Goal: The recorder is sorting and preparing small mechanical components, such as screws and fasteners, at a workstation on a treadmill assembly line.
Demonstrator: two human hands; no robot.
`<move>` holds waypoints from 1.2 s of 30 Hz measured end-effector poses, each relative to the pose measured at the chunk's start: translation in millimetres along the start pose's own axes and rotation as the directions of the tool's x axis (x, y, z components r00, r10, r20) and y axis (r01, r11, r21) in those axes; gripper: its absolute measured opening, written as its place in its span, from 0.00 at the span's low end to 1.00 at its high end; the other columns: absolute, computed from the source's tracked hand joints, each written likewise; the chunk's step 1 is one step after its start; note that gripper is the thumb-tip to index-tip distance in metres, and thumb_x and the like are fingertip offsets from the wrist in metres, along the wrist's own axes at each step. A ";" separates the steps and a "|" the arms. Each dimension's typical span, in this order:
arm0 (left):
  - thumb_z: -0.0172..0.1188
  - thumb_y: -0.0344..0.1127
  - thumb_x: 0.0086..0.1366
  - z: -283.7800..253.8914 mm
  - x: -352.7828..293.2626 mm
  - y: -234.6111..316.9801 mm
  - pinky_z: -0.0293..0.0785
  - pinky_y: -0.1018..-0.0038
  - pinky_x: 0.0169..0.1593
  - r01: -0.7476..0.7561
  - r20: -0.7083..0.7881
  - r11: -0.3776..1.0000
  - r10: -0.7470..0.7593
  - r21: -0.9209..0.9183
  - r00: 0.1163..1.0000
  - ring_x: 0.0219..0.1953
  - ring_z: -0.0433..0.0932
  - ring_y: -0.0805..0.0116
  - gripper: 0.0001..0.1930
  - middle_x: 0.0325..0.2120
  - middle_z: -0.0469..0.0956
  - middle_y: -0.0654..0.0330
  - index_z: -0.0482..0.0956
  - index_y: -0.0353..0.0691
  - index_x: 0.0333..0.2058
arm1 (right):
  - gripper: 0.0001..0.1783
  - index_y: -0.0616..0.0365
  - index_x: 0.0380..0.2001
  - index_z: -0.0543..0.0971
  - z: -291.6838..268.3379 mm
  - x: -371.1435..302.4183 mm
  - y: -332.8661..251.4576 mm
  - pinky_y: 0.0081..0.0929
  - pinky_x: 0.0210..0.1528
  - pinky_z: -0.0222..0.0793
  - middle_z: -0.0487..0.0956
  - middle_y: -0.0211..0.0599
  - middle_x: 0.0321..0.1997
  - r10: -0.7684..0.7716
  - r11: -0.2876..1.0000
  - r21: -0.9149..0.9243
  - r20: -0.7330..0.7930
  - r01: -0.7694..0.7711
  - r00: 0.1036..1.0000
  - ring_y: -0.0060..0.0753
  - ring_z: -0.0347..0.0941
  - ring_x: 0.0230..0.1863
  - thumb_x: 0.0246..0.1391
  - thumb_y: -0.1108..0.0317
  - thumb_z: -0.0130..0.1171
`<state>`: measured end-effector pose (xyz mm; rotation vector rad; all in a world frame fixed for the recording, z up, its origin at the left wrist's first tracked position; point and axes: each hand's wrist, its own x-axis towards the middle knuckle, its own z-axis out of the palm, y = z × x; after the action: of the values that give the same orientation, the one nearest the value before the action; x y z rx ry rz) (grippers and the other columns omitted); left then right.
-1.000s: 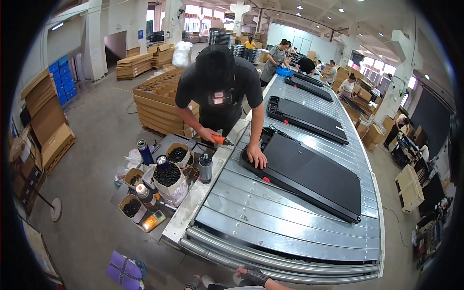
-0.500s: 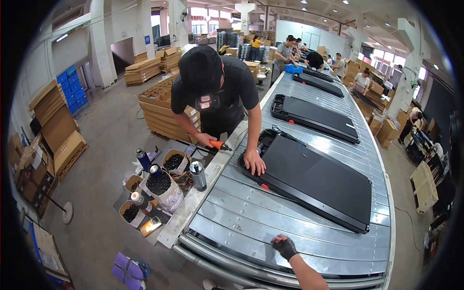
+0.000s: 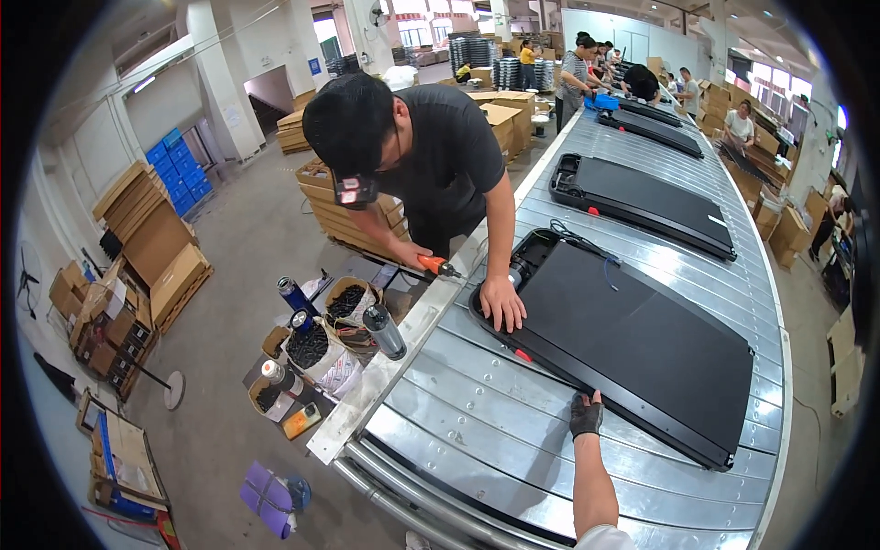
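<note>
Metal conveyor, black panel just beyond gloved right hand, spread or pinch unclear

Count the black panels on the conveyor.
4 visible: the nearest panel, under the co-worker's hand; a second panel behind it; a third panel and fourth panel close together farther up the conveyor. More may be hidden there.

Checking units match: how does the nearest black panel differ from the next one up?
Hands: nearest panel has a co-worker's hand on it and the wearer's right hand at its edge; next panel has none.
Cable: lies across nearest panel's top; none shows on next panel's.
White mark: on next panel's right end; none visible on nearest panel.
Shared: black, flat on the conveyor, a red piece along the near edge.
</note>
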<state>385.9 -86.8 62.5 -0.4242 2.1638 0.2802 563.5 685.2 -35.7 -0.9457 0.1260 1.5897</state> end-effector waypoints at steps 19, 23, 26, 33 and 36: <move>0.60 0.36 0.62 20.0 -34.9 -31.2 0.60 0.69 0.27 0.057 0.084 0.676 0.007 -0.734 0.996 0.23 0.62 0.72 0.13 0.20 0.67 0.66 0.65 0.45 0.22 | 0.22 0.54 0.46 0.78 30.8 23.1 -6.2 0.37 0.50 0.72 0.80 0.34 0.48 -0.039 0.996 0.079 0.108 0.031 0.993 0.40 0.75 0.48 0.52 0.52 0.66; 0.60 0.33 0.61 31.7 -24.8 -45.7 0.65 0.68 0.28 -0.004 0.057 0.708 0.063 -0.706 0.996 0.24 0.65 0.70 0.08 0.21 0.69 0.63 0.71 0.42 0.26 | 0.21 0.53 0.44 0.78 26.3 25.7 -6.3 0.37 0.48 0.74 0.81 0.35 0.46 -0.006 0.999 0.036 0.120 0.001 0.993 0.39 0.76 0.45 0.53 0.52 0.65; 0.61 0.35 0.61 38.8 -14.4 -42.7 0.68 0.68 0.31 -0.086 0.034 0.741 0.145 -0.666 0.989 0.25 0.67 0.70 0.06 0.23 0.73 0.62 0.74 0.41 0.30 | 0.20 0.53 0.43 0.79 26.4 24.6 -7.0 0.36 0.46 0.74 0.81 0.35 0.44 -0.027 0.999 0.042 0.155 0.020 0.988 0.38 0.77 0.43 0.53 0.52 0.65; 0.57 0.38 0.64 38.6 20.2 -55.4 0.69 0.69 0.34 -0.108 0.072 0.859 0.165 -0.501 0.984 0.27 0.68 0.66 0.07 0.25 0.73 0.63 0.74 0.42 0.33 | 0.20 0.53 0.40 0.79 33.6 23.4 1.4 0.43 0.49 0.75 0.81 0.37 0.44 -0.006 0.998 0.063 0.134 -0.003 0.991 0.43 0.76 0.45 0.50 0.52 0.68; 0.56 0.39 0.65 33.1 1.3 -46.4 0.68 0.70 0.33 -0.061 0.033 0.883 0.087 -0.465 0.996 0.27 0.67 0.68 0.07 0.24 0.72 0.64 0.73 0.44 0.32 | 0.19 0.53 0.40 0.79 29.6 22.6 -0.9 0.45 0.50 0.74 0.80 0.38 0.46 -0.008 0.998 0.063 0.137 -0.001 0.991 0.45 0.76 0.46 0.51 0.53 0.67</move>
<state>428.0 -118.0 40.1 -0.5935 2.0523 0.8549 550.8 719.8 -29.9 -0.7852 0.0779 1.6331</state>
